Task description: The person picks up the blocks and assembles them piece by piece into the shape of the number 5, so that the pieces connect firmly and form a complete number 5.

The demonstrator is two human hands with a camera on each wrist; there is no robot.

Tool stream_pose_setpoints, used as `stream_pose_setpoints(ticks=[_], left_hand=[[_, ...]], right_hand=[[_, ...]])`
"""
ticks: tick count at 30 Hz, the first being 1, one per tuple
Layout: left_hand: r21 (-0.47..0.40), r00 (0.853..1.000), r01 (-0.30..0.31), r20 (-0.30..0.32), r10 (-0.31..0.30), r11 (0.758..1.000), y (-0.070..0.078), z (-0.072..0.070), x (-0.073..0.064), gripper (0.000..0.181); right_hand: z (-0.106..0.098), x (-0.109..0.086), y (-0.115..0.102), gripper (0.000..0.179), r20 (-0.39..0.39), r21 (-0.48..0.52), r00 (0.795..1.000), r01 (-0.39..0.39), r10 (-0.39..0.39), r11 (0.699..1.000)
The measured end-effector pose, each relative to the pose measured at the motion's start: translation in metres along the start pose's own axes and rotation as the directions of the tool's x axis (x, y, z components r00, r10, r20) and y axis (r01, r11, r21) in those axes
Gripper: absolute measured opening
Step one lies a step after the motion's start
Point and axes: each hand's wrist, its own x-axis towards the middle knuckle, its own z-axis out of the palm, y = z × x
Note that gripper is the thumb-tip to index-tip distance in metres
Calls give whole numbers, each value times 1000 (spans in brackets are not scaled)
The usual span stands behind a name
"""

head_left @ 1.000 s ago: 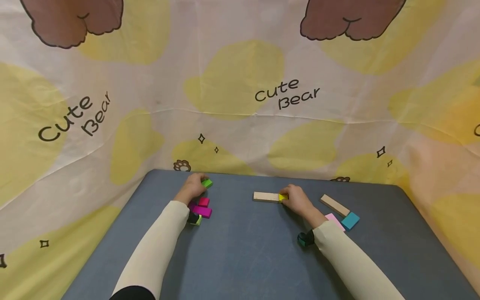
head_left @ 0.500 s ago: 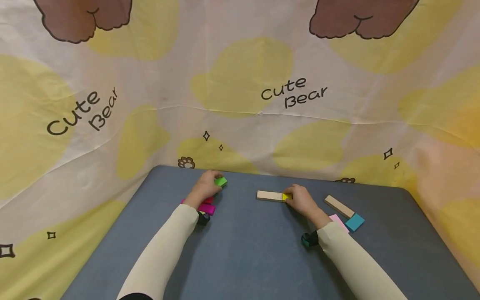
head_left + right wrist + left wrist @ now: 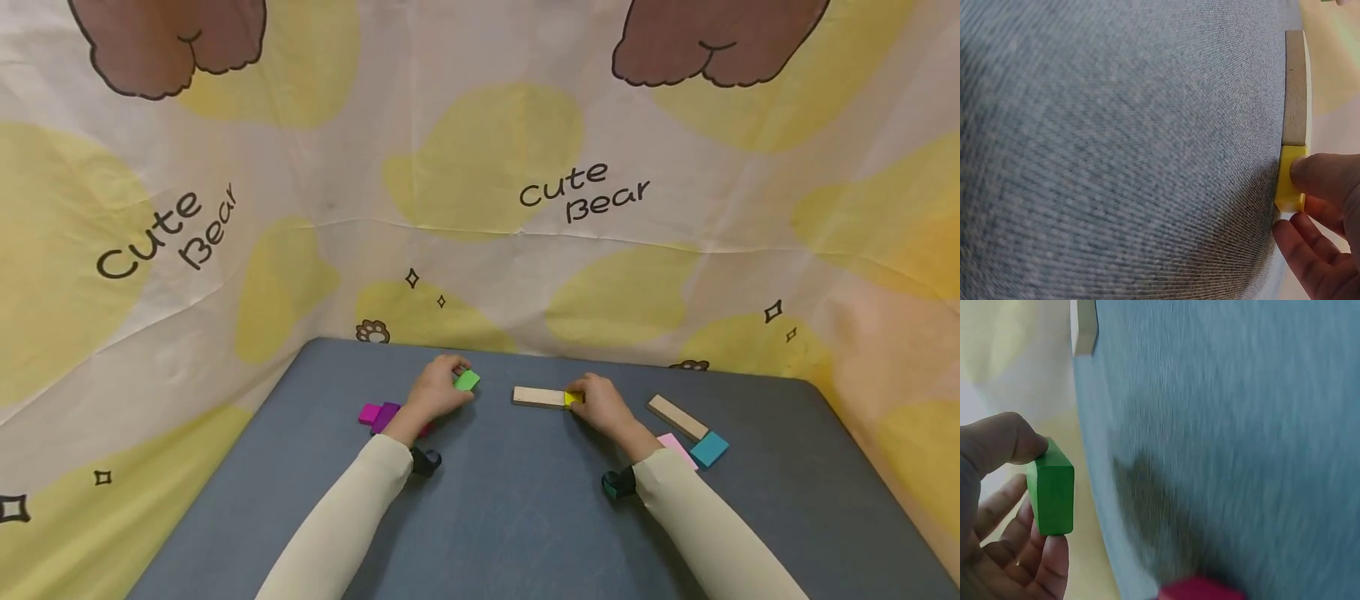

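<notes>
A green block (image 3: pixel 1054 494) is pinched between the thumb and fingers of my left hand (image 3: pixel 438 390), held above the table as its shadow below it shows. My right hand (image 3: pixel 604 405) pinches a yellow block (image 3: pixel 1291 178) that lies on the table. The yellow block's end meets a long plain wooden block (image 3: pixel 538 397), in line with it. In the head view the green block is left of the wooden block, with a gap between them.
Pink and purple blocks (image 3: pixel 386 417) lie behind my left wrist, partly covered. To the right, another wooden block (image 3: pixel 677 417) touches a blue block (image 3: pixel 709 450), near a light pink block (image 3: pixel 677 451). A patterned cloth (image 3: pixel 480 183) hangs behind the grey table (image 3: pixel 510 517).
My left hand has carried the green block rightward from beside the pink blocks toward the wooden block. My right hand stays on the yellow block.
</notes>
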Motion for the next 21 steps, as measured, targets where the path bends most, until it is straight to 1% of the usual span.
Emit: stream_pose_setpoints(ticks=[5, 9, 13, 18, 21], left_hand=[[-46, 999, 24, -27, -26, 999, 10, 13, -5, 43], [-59, 998, 48, -43, -51, 997, 15, 24, -7, 42], [-71, 996, 70, -56, -74, 995, 20, 34, -7, 43], [-105, 992, 93, -75, -101, 990, 27, 43, -6, 44], [-111, 989, 111, -83, -120, 988, 30, 47, -6, 43]], right_hand=[[0, 0, 0, 22, 13, -12, 1000, -17, 17, 1000], [0, 0, -1, 23, 23, -21, 999, -39, 40, 999], [-1, 0, -2, 23, 31, -25, 998, -46, 46, 999], [-2, 0, -2, 24, 25, -14, 999, -34, 35, 999], [-2, 0, -2, 23, 16, -13, 1000, -25, 26, 1000]])
